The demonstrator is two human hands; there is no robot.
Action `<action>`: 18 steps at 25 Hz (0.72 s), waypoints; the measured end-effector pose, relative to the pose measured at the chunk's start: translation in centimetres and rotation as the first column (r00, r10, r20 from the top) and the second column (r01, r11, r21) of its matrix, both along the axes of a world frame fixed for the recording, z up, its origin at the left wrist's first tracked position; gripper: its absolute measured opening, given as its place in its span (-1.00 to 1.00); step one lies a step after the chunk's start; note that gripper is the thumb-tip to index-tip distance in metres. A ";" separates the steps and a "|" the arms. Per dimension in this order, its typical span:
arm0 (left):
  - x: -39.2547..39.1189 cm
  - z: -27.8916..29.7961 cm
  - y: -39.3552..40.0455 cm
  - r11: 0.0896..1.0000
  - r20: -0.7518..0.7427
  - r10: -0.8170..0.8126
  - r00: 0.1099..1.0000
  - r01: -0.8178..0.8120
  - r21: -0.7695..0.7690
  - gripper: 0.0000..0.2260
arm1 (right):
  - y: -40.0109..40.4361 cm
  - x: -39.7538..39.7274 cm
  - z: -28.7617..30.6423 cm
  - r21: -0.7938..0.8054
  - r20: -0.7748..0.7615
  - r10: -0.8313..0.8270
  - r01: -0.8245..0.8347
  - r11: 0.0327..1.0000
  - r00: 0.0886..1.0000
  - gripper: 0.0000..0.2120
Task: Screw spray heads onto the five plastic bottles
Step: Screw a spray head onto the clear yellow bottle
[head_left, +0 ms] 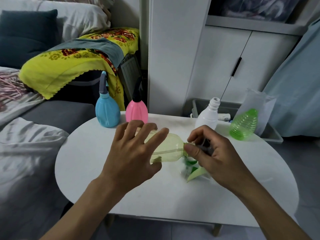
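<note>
No readable writing anywhere. Bedding and a yellow floral blanket (69, 66) lie far left, white cupboards (242, 58) behind, and up front a round white table (155, 196). At its far edge stand a blue bottle (107, 111) and a pink bottle (136, 112), heads fitted; right of them, a white bottle (207, 118) and a ribbed green bottle (244, 125), necks bare. At centre the pale yellow-green bottle (166, 148) lies sideways. Left hand (131, 153) spread, fingers loosely over its body; right hand (214, 153) pinching the grey spray head (206, 146) at its neck.
</note>
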State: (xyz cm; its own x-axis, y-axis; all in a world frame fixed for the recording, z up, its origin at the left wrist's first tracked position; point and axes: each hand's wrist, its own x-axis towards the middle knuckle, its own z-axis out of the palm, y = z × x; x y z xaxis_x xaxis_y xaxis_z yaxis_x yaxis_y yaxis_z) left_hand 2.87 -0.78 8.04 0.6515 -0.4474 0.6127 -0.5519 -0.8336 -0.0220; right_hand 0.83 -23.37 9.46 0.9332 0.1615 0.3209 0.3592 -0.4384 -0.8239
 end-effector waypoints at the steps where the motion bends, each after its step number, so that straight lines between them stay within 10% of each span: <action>1: 0.0 -0.1 -0.1 1.000 0.019 -0.005 1.000 0.005 0.027 -0.41 | -0.1 0.0 -0.1 0.034 -0.051 0.007 -0.005 0.999 0.999 -0.88; 4: -0.3 -0.2 -0.3 0.999 -0.079 -0.022 0.997 0.025 0.032 -0.38 | -0.3 0.0 0.2 0.076 -0.179 0.026 -0.013 0.997 0.984 -0.91; 6: -0.3 0.4 -0.2 0.994 -0.297 -0.066 0.953 0.037 -0.102 -0.37 | -0.7 0.3 0.7 0.401 -0.329 0.095 0.048 0.915 0.939 -0.75; 9: -0.7 1.4 -0.7 0.837 -0.681 -0.435 0.589 -0.014 -0.547 -0.53 | -0.9 0.5 1.7 0.831 -0.330 0.399 0.063 0.553 0.856 -0.62; 14: -1.4 0.6 -2.5 0.519 -0.518 -0.852 -0.076 -0.260 -0.815 -0.54 | 0.4 -0.1 0.5 0.897 -0.159 0.545 -0.111 0.428 0.823 -0.62; 18: -1.5 0.5 -2.4 0.507 -0.501 -0.861 -0.087 -0.226 -0.832 -0.59 | 0.7 -0.2 1.0 0.885 -0.153 0.471 -0.091 0.456 0.869 -0.60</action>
